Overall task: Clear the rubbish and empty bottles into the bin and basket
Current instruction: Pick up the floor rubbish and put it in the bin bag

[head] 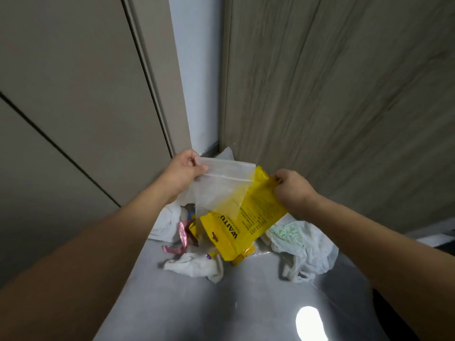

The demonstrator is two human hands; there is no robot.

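Over grey counter [246, 303], litter heap w/ white plastic bag [307, 252]. Yellow packet [248, 225] pinched by right hand [293, 188]; clear zip bag [221, 185] pinched by left hand [183, 171]. Risk: thin grips slip, pieces drop back.

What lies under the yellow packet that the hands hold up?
Under the yellow packet lie a crumpled white tissue, pink foil and a thin white bag on the grey surface. The packet hides whatever lies directly beneath it.
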